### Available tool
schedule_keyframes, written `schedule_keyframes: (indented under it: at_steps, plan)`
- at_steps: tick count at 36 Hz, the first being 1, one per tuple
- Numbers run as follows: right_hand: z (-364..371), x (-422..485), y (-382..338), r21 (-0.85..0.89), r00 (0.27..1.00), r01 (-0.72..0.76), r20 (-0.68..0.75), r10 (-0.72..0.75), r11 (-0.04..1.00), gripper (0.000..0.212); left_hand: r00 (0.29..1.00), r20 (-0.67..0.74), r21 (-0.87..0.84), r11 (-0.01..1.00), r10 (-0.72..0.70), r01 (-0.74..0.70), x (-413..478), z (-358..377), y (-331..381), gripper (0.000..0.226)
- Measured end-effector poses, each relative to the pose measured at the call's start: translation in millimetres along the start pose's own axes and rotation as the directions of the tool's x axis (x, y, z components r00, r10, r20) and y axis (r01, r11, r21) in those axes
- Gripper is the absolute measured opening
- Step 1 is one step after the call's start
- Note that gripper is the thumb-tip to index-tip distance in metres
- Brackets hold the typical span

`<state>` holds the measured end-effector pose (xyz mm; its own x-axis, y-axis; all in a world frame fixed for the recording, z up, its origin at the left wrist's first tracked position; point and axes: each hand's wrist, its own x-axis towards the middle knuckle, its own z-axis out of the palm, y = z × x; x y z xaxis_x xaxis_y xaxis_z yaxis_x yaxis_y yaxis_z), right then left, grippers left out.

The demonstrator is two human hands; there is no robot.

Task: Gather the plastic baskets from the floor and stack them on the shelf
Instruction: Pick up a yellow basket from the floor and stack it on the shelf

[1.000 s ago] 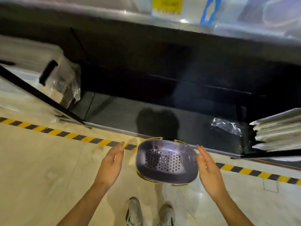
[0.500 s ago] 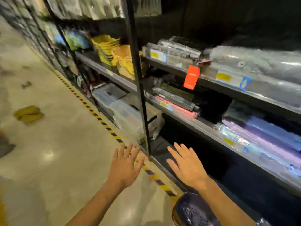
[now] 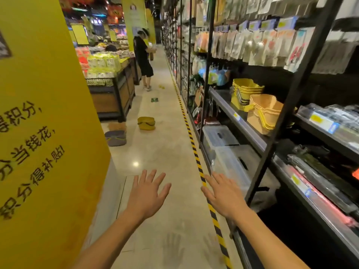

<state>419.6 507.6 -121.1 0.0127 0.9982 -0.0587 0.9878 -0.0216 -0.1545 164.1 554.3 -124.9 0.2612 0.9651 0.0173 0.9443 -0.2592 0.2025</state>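
Hands are empty, left hand [image 3: 146,193] and right hand [image 3: 223,195] both spread with no grip on anything, so I'd walk to the yellow basket [image 3: 146,123] and grey basket [image 3: 116,138] on the floor [image 3: 165,152] ahead and nest them.

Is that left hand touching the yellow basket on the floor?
Apart. The head view shows floor between the left hand and the yellow basket.

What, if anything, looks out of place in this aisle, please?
Plastic baskets lie loose on the floor: a yellow basket mid-aisle, seemingly upside down, and grey baskets at the foot of the yellow pillar. A yellow basket stack sits on the shelf to the right.
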Motion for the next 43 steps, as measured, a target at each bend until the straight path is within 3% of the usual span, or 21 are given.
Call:
schedule_keyframes:
  at_steps: [7, 11, 19, 30, 38, 43]
  plan:
    - [-6.4, 89.7, -49.4, -0.003, 0.997, 0.079, 0.009, -0.079, 0.997, 0.064, 0.995, -0.049, -0.028, 0.996, -0.086, 0.085, 58.2, -16.3, -63.8, 0.089]
    - [-17.2, 142.9, -79.1, -0.006, 0.996, 0.087, 0.007, -0.087, 0.996, 0.062, 0.993, -0.051, -0.027, 0.994, -0.107, 0.106, 101.6, -28.5, -100.6, 0.066]
    - [-22.8, 243.6, -132.2, -0.007, 0.997, 0.07, 0.02, -0.07, 0.997, 0.062, 0.991, -0.046, -0.065, 0.99, -0.129, 0.126, 182.6, -46.6, -175.0, 0.104]
    - [-22.8, 364.8, -151.1, -0.012, 0.994, 0.108, 0.009, -0.108, 0.994, 0.063, 0.991, 0.015, 0.023, 0.991, -0.134, 0.134, 290.9, -47.7, -222.8, 0.103]
    - [-22.1, 490.7, -131.8, -0.006, 0.986, 0.167, -0.008, -0.167, 0.986, 0.063, 0.985, -0.015, 0.031, 0.985, -0.17, 0.17, 403.5, -42.4, -233.8, 0.105]
    - [-32.2, 578.9, -112.6, 0.012, 0.977, 0.212, 0.004, -0.212, 0.977, 0.066, 0.982, -0.063, 0.058, 0.982, -0.176, 0.18, 485.5, -48.5, -229.5, 0.085]
